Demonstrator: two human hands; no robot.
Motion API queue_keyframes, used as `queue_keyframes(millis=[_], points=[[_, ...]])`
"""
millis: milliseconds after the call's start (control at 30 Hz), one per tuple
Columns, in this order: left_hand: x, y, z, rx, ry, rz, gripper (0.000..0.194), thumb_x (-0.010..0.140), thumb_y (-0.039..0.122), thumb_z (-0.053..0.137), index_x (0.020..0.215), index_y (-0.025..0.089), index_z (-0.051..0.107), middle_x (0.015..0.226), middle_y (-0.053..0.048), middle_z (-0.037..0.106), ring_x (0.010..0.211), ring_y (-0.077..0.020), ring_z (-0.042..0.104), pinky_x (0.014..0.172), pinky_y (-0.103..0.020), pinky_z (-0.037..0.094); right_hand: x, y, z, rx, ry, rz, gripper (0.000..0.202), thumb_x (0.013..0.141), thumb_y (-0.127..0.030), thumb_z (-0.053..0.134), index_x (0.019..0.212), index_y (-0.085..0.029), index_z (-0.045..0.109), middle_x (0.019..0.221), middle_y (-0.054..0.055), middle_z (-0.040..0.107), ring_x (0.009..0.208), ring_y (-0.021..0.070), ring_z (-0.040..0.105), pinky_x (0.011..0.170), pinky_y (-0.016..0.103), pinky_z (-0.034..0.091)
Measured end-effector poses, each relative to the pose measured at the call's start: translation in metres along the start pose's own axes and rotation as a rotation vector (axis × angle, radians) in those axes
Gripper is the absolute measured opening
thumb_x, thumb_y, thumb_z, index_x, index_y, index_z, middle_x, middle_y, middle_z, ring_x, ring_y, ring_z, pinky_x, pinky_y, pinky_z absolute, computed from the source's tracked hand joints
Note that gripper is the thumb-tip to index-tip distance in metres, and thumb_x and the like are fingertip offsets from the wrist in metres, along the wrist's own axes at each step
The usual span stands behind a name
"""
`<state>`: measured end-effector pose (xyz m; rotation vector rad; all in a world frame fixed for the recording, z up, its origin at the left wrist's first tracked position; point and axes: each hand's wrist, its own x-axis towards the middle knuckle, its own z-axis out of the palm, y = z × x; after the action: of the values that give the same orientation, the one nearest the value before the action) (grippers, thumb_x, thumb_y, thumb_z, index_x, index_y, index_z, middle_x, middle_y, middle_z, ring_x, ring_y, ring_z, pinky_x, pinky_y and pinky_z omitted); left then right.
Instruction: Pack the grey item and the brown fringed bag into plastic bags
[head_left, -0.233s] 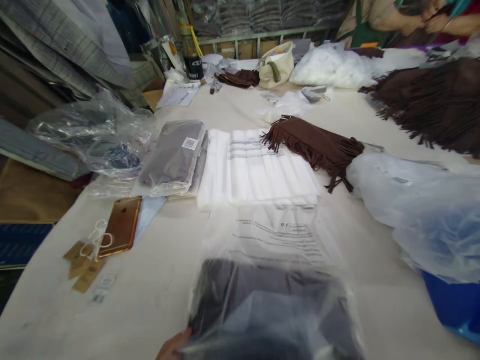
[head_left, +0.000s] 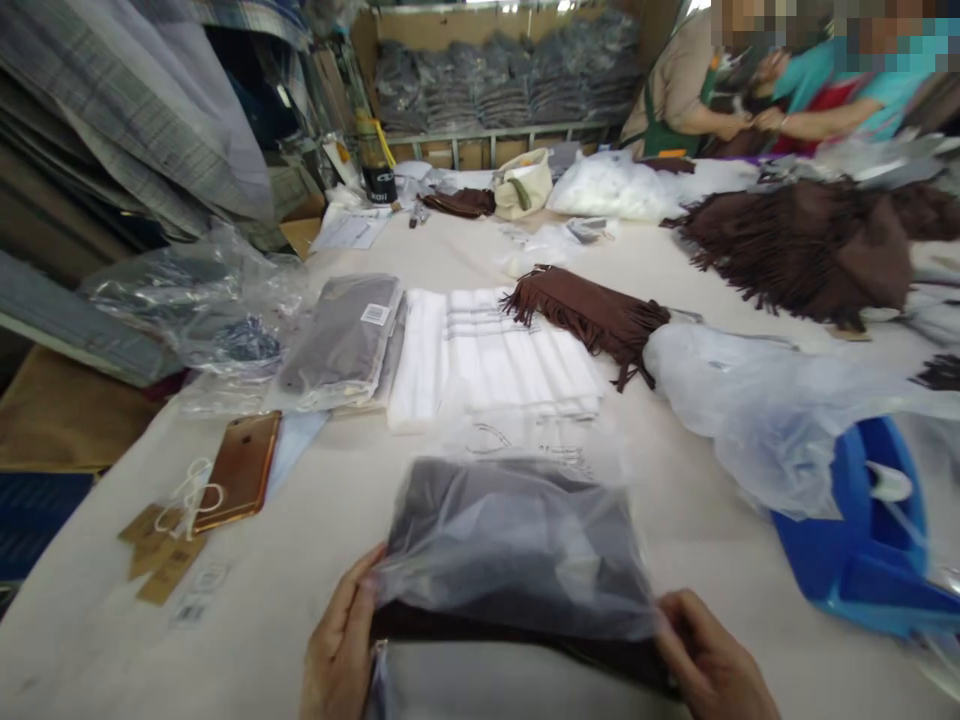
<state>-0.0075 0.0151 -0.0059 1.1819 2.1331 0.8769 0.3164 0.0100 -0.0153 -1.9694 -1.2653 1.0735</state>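
At the front of the table lies a clear plastic bag with a dark folded cloth in it. My left hand holds the bag's left edge, thumb and fingers closed on it. On the opposite side my right hand pinches the right edge. A strip of dark cloth shows below the bag's near edge, above a grey band of film. Just beyond the bag are a stack of white printed plastic bags and a brown fringed cloth.
Left are bagged grey cloths, crumpled plastic, a phone and brown tags. A blue plastic holder and a translucent bag stand right, fringed brown cloths behind. Two people work at the far right.
My right hand has come into view and grips the bag's right side. More of my left hand shows. The view has tilted up, and the bag's near edge now shows.
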Motion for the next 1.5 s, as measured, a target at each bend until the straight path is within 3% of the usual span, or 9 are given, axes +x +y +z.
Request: queue_keyframes(millis=[100, 200, 267, 333, 467, 567, 767, 1033, 1500], points=[[-0.005, -0.011, -0.003, 0.116, 0.137, 0.372, 0.046, 0.088, 0.039, 0.045, 0.13, 0.019, 0.046, 0.128, -0.01, 0.054, 0.116, -0.0236, 0.053, 0.1, -0.037, 0.043, 0.009, -0.01, -0.005, 0.044, -0.096, -0.013, 0.033, 0.072, -0.053, 0.049, 0.058, -0.024, 0.042, 0.05, -0.007, 0.037, 0.047, 0.0103, 0.038, 0.045, 0.023, 0.033], [-0.026, -0.011, 0.007, 0.294, 0.243, 0.984, 0.043, 0.083, 0.023, 0.057, 0.126, 0.022, 0.051, 0.12, -0.008, 0.059, 0.114, -0.0223, 0.054, 0.101, -0.033, 0.042, 0.01, -0.015, -0.009, 0.131, -0.139, 0.027, 0.03, 0.069, -0.05, 0.05, 0.058, -0.024, 0.039, 0.048, -0.008, 0.038, 0.045, 0.0098, 0.039, 0.044, 0.023, 0.033], [-0.044, 0.001, 0.029, 0.299, 0.226, 1.336, 0.03, 0.082, 0.015, 0.059, 0.11, 0.024, 0.062, 0.102, -0.003, 0.066, 0.105, -0.0179, 0.058, 0.099, -0.029, 0.043, 0.009, -0.016, -0.01, 0.194, -0.186, 0.064, 0.028, 0.067, -0.048, 0.051, 0.06, -0.024, 0.037, 0.048, -0.009, 0.039, 0.043, 0.0099, 0.042, 0.043, 0.023, 0.033], [-0.059, 0.021, 0.06, 0.197, 0.183, 1.569, 0.019, 0.083, 0.013, 0.058, 0.097, 0.023, 0.065, 0.093, 0.0, 0.067, 0.1, -0.0156, 0.06, 0.097, -0.029, 0.043, 0.008, -0.016, -0.01, 0.234, -0.216, 0.076, 0.027, 0.066, -0.047, 0.05, 0.062, -0.024, 0.037, 0.049, -0.009, 0.04, 0.042, 0.01, 0.044, 0.042, 0.023, 0.034], [-0.073, 0.057, 0.12, 0.047, 0.098, 1.826, 0.017, 0.084, 0.02, 0.054, 0.098, 0.02, 0.064, 0.102, -0.006, 0.065, 0.104, -0.0204, 0.058, 0.091, -0.036, 0.046, 0.004, -0.011, -0.009, 0.246, -0.23, 0.008, 0.027, 0.067, -0.045, 0.049, 0.06, -0.023, 0.035, 0.049, -0.009, 0.036, 0.043, 0.0081, 0.038, 0.041, 0.021, 0.031], [-0.072, 0.072, 0.136, 0.136, -0.007, 1.923, 0.02, 0.085, 0.02, 0.051, 0.102, 0.017, 0.06, 0.103, -0.011, 0.064, 0.102, -0.0231, 0.058, 0.081, -0.037, 0.05, 0.0, -0.006, -0.009, 0.226, -0.221, -0.059, 0.029, 0.067, -0.045, 0.05, 0.058, -0.023, 0.035, 0.05, -0.009, 0.034, 0.047, 0.0079, 0.034, 0.042, 0.021, 0.028], [-0.075, 0.08, 0.126, 0.293, -0.158, 2.068, 0.016, 0.085, 0.019, 0.046, 0.092, 0.013, 0.059, 0.092, -0.012, 0.063, 0.077, -0.02, 0.061, 0.058, -0.031, 0.046, -0.009, 0.002, -0.013, 0.134, -0.16, -0.17, 0.024, 0.067, -0.042, 0.049, 0.056, -0.023, 0.038, 0.052, -0.007, 0.036, 0.051, 0.0102, 0.035, 0.048, 0.024, 0.03], [-0.096, 0.093, 0.122, 0.37, -0.078, 2.013, 0.01, 0.077, 0.014, 0.049, 0.073, 0.011, 0.058, 0.088, -0.014, 0.061, 0.061, -0.0186, 0.055, 0.047, -0.03, 0.035, -0.018, 0.006, -0.011, 0.061, 0.035, -0.232, 0.02, 0.069, -0.039, 0.042, 0.057, -0.025, 0.036, 0.053, -0.005, 0.039, 0.054, 0.0129, 0.038, 0.054, 0.028, 0.032], [-0.114, 0.092, 0.13, 0.558, 0.029, 1.845, 0.017, 0.076, 0.017, 0.046, 0.08, 0.008, 0.059, 0.08, -0.014, 0.062, 0.054, -0.0185, 0.054, 0.042, -0.028, 0.035, -0.027, 0.018, 0.008, 0.068, 0.168, -0.22, 0.027, 0.078, -0.048, 0.035, 0.064, -0.026, 0.04, 0.054, -0.004, 0.047, 0.051, 0.0136, 0.047, 0.051, 0.026, 0.041]])
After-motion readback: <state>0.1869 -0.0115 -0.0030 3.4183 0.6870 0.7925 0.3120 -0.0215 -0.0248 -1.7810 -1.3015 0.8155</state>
